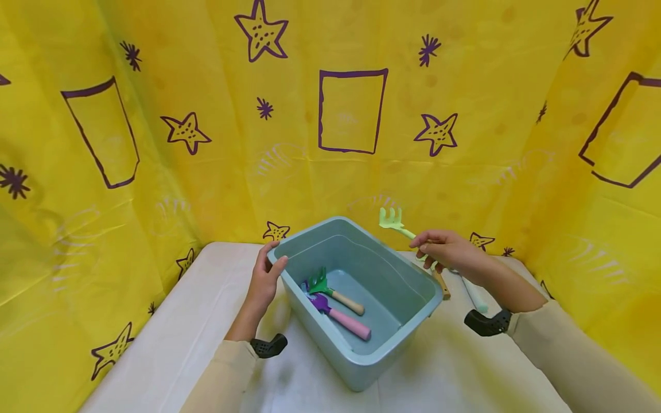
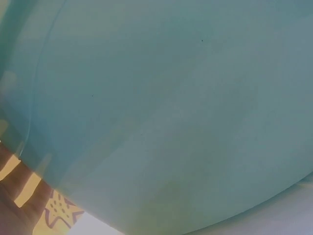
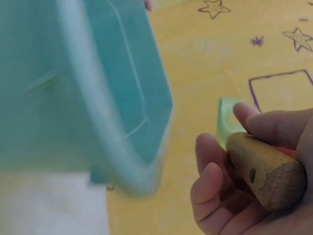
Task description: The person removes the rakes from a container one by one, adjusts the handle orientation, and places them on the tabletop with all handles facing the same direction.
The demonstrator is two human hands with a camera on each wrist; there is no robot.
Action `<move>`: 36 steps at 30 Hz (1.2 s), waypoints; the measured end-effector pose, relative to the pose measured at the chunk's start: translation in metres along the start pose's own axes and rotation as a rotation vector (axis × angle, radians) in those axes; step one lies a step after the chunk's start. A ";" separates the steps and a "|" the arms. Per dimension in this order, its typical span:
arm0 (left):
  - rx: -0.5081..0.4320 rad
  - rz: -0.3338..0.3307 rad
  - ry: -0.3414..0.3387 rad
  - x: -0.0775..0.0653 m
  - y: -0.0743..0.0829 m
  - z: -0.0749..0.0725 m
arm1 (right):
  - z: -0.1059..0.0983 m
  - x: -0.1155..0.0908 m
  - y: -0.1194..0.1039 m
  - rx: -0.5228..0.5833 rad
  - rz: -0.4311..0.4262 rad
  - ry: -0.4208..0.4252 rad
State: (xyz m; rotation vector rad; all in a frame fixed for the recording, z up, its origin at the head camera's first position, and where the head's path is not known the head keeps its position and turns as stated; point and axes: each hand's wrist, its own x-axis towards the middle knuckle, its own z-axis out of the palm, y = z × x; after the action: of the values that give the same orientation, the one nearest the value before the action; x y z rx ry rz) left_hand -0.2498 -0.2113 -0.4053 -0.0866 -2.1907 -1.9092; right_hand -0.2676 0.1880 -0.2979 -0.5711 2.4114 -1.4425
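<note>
A blue-green plastic bin (image 1: 356, 358) stands in front of me on the white surface. My left hand (image 1: 264, 281) grips its rim at the left corner, thumb over the edge; in the left wrist view the bin wall (image 2: 161, 107) fills most of the picture. Inside lie a green hand rake (image 1: 338, 296) with a wooden handle and a purple tool (image 1: 341, 318) with a pink handle. To the right of the bin, my right hand (image 1: 454, 252) holds a light green hand rake (image 1: 391, 219) in the air, its wooden handle (image 3: 266, 171) across the fingers.
Below my right hand, a wooden handle (image 1: 442, 285) and a mint-coloured handle (image 1: 475, 295) lie on the white surface (image 1: 206, 321), partly hidden. Yellow curtains (image 1: 294, 183) with purple drawings enclose the back and both sides.
</note>
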 end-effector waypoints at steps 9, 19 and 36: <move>-0.006 0.035 0.017 0.012 -0.017 -0.002 | -0.005 -0.019 0.046 -0.024 0.038 0.180; 0.005 -0.003 0.038 0.009 -0.020 -0.002 | -0.004 -0.031 0.096 -0.125 0.084 0.280; -0.006 0.010 0.034 0.011 -0.020 0.001 | -0.026 -0.057 0.155 -0.288 0.223 0.305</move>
State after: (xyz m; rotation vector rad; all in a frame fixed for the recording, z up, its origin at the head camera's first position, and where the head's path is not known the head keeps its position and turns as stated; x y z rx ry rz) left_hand -0.2642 -0.2142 -0.4226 -0.0656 -2.1588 -1.8983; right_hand -0.2584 0.3004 -0.4215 -0.1352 2.8397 -1.1698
